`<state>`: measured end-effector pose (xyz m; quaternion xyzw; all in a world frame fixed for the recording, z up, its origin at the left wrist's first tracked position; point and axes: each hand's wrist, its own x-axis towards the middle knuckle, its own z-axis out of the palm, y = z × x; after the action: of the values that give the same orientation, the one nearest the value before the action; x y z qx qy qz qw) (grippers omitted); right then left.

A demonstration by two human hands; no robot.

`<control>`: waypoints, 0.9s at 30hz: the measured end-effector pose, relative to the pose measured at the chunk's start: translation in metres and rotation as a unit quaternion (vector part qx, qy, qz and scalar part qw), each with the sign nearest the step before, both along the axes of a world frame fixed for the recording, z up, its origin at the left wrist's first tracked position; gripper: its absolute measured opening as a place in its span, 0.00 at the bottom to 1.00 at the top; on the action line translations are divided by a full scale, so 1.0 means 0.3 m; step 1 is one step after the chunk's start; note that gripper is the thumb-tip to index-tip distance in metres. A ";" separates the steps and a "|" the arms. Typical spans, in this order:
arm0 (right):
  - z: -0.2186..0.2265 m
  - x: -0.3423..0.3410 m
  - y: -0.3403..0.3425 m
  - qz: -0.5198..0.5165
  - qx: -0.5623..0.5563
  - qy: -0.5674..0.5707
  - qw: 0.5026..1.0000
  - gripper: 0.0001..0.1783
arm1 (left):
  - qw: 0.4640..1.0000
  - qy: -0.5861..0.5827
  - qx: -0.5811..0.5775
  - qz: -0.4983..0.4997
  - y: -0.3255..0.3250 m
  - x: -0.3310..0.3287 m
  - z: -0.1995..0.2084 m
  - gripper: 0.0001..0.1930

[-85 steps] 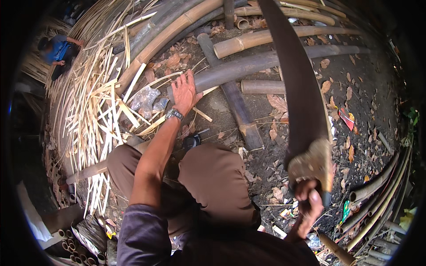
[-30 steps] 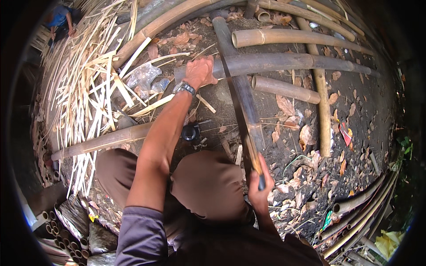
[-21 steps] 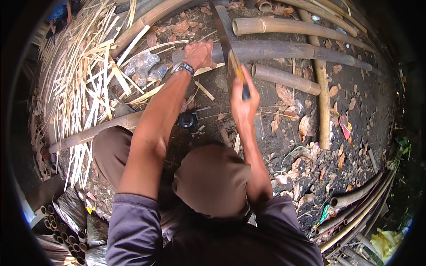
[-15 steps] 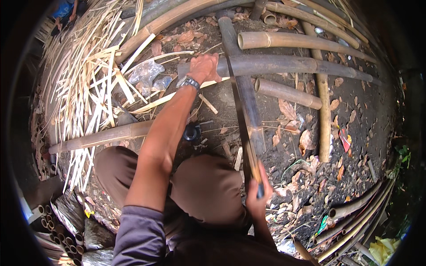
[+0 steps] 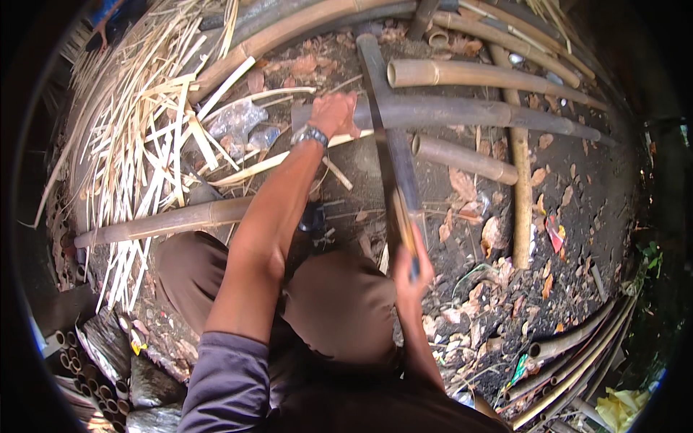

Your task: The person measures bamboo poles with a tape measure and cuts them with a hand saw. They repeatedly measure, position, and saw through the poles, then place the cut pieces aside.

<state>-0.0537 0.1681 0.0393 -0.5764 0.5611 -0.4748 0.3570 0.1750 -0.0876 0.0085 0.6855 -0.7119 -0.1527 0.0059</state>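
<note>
A dark grey bamboo pole (image 5: pixel 462 112) lies crosswise in front of me, resting on another dark pole (image 5: pixel 372 58) that runs away from me. My left hand (image 5: pixel 334 115), with a watch on its wrist, presses down and grips the crosswise pole near its left end. Just right of that hand, the long blade of a hand saw (image 5: pixel 388 169) stands against the pole. My right hand (image 5: pixel 411 273) is closed around the saw's handle, close to my right knee. How deep the blade sits in the bamboo cannot be made out.
Pale split bamboo strips (image 5: pixel 148 137) are heaped at left. A cut bamboo length (image 5: pixel 465 159) and a longer pole (image 5: pixel 476 74) lie on a wooden rail (image 5: pixel 520 195) at right. Bamboo stacks (image 5: pixel 570 353) fill the lower right. Part of another person (image 5: pixel 105 22) shows far left.
My right hand has pushed the saw forward, away from my body, along the cut line. My left hand stays on the pole. The view has shifted slightly.
</note>
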 end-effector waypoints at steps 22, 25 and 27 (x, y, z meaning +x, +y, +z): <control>-0.095 -0.034 -0.004 -0.004 0.020 -0.036 0.999 0.25 | 0.999 0.030 0.040 -0.013 -0.009 -0.023 0.018 0.35; 0.090 -0.131 0.218 0.034 0.047 0.036 0.998 0.26 | 0.999 0.006 0.049 0.000 -0.020 0.005 0.041 0.35; 0.047 -0.031 0.048 -0.005 0.122 -0.037 0.992 0.25 | 0.999 0.012 0.040 -0.003 -0.015 -0.004 0.057 0.35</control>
<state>-0.0630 0.1826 0.0534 -0.5077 0.6043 -0.4254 0.4428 0.1738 -0.0922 0.0257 0.6815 -0.7069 -0.1891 -0.0138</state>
